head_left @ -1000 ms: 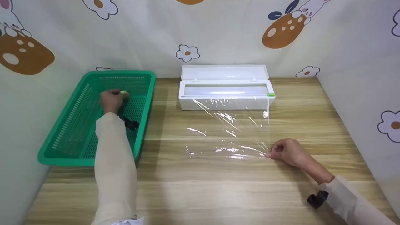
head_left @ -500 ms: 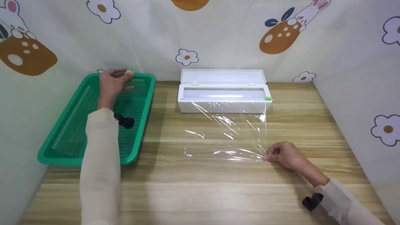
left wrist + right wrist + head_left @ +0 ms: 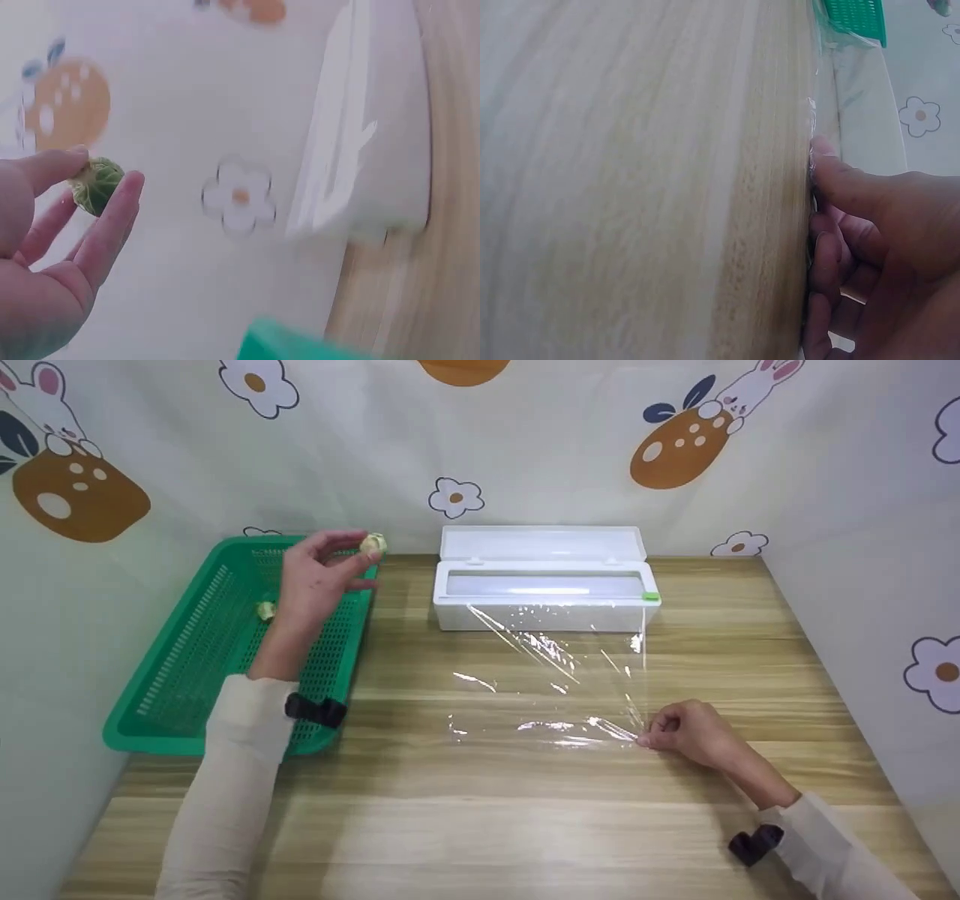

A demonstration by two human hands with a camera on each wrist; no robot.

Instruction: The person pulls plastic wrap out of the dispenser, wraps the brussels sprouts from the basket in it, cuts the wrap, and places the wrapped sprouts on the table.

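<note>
My left hand (image 3: 319, 577) pinches a Brussels sprout (image 3: 373, 544) between thumb and fingers, raised over the back right corner of the green basket (image 3: 120, 735). In the left wrist view the sprout (image 3: 99, 187) shows its green veined leaves. A second sprout (image 3: 266, 610) lies inside the basket, left of my forearm. At the right, my right hand (image 3: 694, 733) pinches the near right corner of a clear sheet of plastic wrap (image 3: 547, 682). The sheet stretches back to a white wrap dispenser box (image 3: 547, 616), whose lid (image 3: 544, 543) stands raised.
The wood-grain table (image 3: 487, 825) carries everything. A patterned cloth (image 3: 540, 435) hangs behind and along both sides. A green slide piece (image 3: 650, 596) sits at the box's right end. Black wrist cameras (image 3: 756, 844) jut from both sleeves.
My left hand has lifted the sprout out of the basket and carried it up and to the right, uncovering the other sprout. The right hand keeps its pinch on the wrap corner.
</note>
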